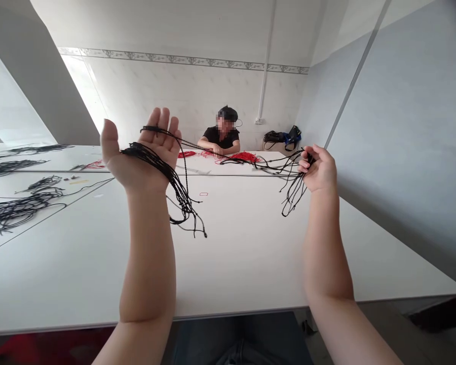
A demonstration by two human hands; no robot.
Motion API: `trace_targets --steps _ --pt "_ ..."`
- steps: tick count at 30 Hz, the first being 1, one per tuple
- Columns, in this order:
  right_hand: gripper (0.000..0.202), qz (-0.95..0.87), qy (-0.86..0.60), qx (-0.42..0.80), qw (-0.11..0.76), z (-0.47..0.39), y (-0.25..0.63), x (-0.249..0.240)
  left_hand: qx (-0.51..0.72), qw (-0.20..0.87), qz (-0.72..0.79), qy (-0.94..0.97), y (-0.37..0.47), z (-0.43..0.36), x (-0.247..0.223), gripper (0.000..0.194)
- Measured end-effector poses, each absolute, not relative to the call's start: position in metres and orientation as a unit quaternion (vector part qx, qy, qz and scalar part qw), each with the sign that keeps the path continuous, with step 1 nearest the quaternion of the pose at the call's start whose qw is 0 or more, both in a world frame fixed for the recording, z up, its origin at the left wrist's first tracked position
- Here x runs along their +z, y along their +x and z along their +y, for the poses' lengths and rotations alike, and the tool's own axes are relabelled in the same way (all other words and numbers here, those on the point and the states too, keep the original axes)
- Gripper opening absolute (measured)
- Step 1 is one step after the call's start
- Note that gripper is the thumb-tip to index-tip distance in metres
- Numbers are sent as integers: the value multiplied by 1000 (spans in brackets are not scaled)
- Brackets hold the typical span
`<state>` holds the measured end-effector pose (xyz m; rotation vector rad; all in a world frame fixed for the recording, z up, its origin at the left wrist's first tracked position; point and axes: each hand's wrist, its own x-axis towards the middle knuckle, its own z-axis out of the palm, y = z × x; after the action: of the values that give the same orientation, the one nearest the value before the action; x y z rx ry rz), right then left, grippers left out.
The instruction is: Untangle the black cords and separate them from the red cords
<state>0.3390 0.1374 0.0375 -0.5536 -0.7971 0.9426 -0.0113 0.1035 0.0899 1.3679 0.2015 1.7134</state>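
Note:
My left hand (146, 152) is raised palm up at centre left, its fingers stretched out and the thumb apart. A bundle of black cords (175, 187) lies across the palm and hangs down to the right. Another cord loops over the fingers, and strands from it run right toward my other hand. On the right, my right hand (318, 167) has curled fingers closed on black cords (294, 192), whose looped ends dangle below it. Both hands are above the white table (243, 243).
Piles of black cord (19, 208) lie on the table at the left. Across the table sits a person (222, 134) with hands near red cords (243, 157). Black bags (283, 137) are at the back right. A grey wall (410, 132) stands beside the table's right side.

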Motion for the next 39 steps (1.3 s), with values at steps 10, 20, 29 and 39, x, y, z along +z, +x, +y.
trace_targets --steps 10,20,29,39 --pt "14 -368 -255 429 785 139 351 28 656 554 119 498 -4 112 89 38" --pt "29 -551 -213 477 651 127 317 39 399 731 153 532 93 105 58 33" --pt "44 -677 -187 443 558 111 307 42 361 759 133 526 114 102 42 27" --pt "36 -718 -186 428 517 114 307 42 423 771 114 463 113 100 47 25"
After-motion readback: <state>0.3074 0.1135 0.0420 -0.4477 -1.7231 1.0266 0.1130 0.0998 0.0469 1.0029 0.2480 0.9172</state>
